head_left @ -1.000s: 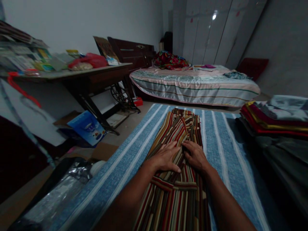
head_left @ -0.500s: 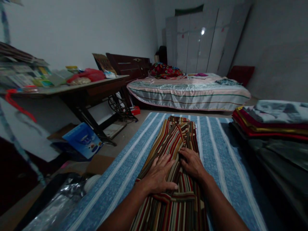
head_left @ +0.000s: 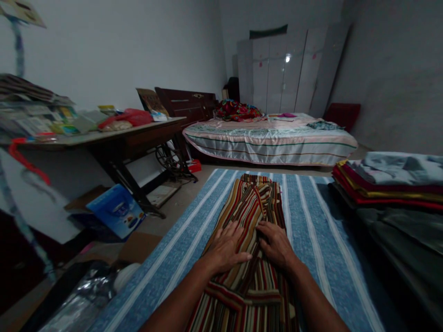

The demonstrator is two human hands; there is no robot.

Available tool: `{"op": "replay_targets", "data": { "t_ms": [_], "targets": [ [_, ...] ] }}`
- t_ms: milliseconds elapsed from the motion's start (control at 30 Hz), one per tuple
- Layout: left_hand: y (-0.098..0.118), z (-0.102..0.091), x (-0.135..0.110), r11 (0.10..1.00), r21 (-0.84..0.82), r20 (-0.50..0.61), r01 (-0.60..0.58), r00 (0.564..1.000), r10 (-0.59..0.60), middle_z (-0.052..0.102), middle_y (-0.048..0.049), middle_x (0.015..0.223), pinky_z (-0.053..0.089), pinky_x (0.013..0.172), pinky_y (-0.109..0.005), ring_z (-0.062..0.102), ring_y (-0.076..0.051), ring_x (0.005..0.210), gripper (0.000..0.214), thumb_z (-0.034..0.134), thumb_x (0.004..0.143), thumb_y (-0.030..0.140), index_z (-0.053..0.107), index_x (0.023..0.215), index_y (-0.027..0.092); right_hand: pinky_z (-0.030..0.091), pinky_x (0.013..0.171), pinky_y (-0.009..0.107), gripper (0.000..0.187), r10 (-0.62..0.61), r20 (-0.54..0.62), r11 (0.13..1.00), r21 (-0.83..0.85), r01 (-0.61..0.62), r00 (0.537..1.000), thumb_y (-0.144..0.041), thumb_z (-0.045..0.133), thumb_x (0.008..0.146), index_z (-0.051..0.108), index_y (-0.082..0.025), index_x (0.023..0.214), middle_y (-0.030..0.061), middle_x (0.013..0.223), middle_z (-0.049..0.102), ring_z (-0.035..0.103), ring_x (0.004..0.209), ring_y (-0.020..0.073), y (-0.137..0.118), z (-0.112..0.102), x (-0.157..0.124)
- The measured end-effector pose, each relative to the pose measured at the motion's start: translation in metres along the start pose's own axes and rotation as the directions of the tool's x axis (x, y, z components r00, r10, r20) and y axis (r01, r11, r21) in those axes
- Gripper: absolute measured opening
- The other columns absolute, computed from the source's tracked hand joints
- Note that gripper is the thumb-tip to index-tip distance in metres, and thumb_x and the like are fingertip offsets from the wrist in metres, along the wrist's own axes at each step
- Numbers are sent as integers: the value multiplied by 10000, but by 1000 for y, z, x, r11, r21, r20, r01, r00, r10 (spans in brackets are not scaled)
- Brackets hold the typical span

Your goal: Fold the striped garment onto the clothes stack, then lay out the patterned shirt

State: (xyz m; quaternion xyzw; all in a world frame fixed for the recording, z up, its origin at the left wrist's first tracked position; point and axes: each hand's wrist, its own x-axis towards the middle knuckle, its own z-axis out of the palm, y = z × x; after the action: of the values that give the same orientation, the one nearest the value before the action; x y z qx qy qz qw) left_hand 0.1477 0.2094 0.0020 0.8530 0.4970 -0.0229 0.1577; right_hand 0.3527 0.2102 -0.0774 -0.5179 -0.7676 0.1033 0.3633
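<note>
Two bare hands press flat on a striped woven garment of red, brown, cream and green bands [head_left: 254, 216], laid lengthwise down the middle of a blue cloth with white stripes [head_left: 311, 221] that covers the work surface. The left hand [head_left: 226, 249] and right hand [head_left: 277, 244] lie side by side, palms down, fingers spread, gripping nothing. The fabric looks soft, light and limp, likely to slide and crease on the cloth beneath; its folded side edges or near hem seem the surest places to take hold, with both hands for even support. Toward the right edge sits a stack of folded cloths in grey, red and yellow [head_left: 391, 180]. Beyond the far edge stand a dark treadle sewing table heaped with papers and bags [head_left: 138, 138], a bed under a pale satin cover [head_left: 270, 140] and a white wardrobe [head_left: 287, 74].
</note>
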Motion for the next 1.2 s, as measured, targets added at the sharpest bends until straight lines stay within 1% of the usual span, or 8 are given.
{"op": "replay_targets", "data": {
  "t_ms": [100, 267, 400, 567, 700, 833, 1000, 1200],
  "targets": [
    [1, -2, 2, 999, 18, 32, 44, 998, -45, 128, -167, 1543, 119, 1134, -520, 70, -298, 1425, 859, 533, 772, 607, 264, 1456, 163, 405, 990, 430, 421, 6, 3, 1000, -2, -6, 1000, -131, 511, 741, 632, -185, 1140, 96, 1245, 594, 534, 1146, 249, 0, 0, 0],
    [9, -11, 0, 992, 26, 63, 125, 990, -126, 134, -192, 1538, 150, 1122, -530, 90, -320, 1421, 859, 580, 735, 576, 313, 1435, 156, 403, 984, 429, 430, 18, 4, 1000, 1, -18, 1000, -137, 508, 736, 627, -194, 1145, 83, 1248, 592, 531, 1143, 248, -1, -1, 1],
    [18, -18, 10, 998, 24, -2, 60, 998, -60, 230, -187, 1521, 187, 1127, -494, 170, -311, 1413, 591, 537, 803, 438, 475, 1309, 139, 399, 988, 420, 420, 20, 9, 1000, 12, -20, 1000, -147, 502, 744, 631, -176, 1143, 95, 1241, 595, 531, 1142, 249, -1, -1, 1],
    [28, -14, 49, 999, 24, -131, -45, 990, 48, 344, -137, 1481, 243, 1125, -462, 278, -255, 1385, 391, 415, 855, 222, 516, 1229, 165, 387, 998, 415, 431, 23, 6, 1000, 16, -23, 1000, -125, 496, 726, 638, -168, 1130, 106, 1234, 596, 528, 1142, 247, -3, -1, 2],
    [30, -8, 90, 999, 39, -177, -11, 984, 17, 414, -120, 1434, 268, 1122, -419, 332, -233, 1355, 377, 402, 866, 195, 510, 1226, 167, 396, 981, 410, 423, 28, 25, 1000, 11, -29, 999, -120, 484, 733, 643, -160, 1124, 106, 1226, 599, 534, 1123, 244, -6, -2, 3],
    [26, 3, 113, 998, 41, -197, 42, 980, -33, 425, -113, 1427, 232, 1134, -420, 333, -219, 1350, 370, 373, 886, 225, 507, 1226, 165, 389, 985, 410, 432, 32, 20, 999, 25, -32, 999, -109, 471, 732, 647, -149, 1125, 114, 1220, 601, 530, 1122, 244, -9, -3, 3],
    [22, 14, 120, 994, 28, -185, 109, 977, -103, 305, -80, 1512, 155, 1152, -445, 219, -208, 1405, 476, 305, 919, 324, 374, 1371, 193, 374, 995, 408, 437, 44, 10, 998, 44, -44, 999, -103, 473, 727, 650, -158, 1123, 110, 1223, 600, 523, 1134, 241, -10, -3, 3],
    [18, 7, 130, 994, 28, -129, 109, 986, -105, 236, -120, 1534, 122, 1142, -499, 144, -242, 1425, 644, 321, 896, 481, 260, 1441, 144, 384, 985, 395, 427, 54, 0, 998, 29, -54, 999, -100, 472, 726, 651, -175, 1106, 94, 1230, 599, 526, 1131, 234, -10, -2, 3]
  ]
}}
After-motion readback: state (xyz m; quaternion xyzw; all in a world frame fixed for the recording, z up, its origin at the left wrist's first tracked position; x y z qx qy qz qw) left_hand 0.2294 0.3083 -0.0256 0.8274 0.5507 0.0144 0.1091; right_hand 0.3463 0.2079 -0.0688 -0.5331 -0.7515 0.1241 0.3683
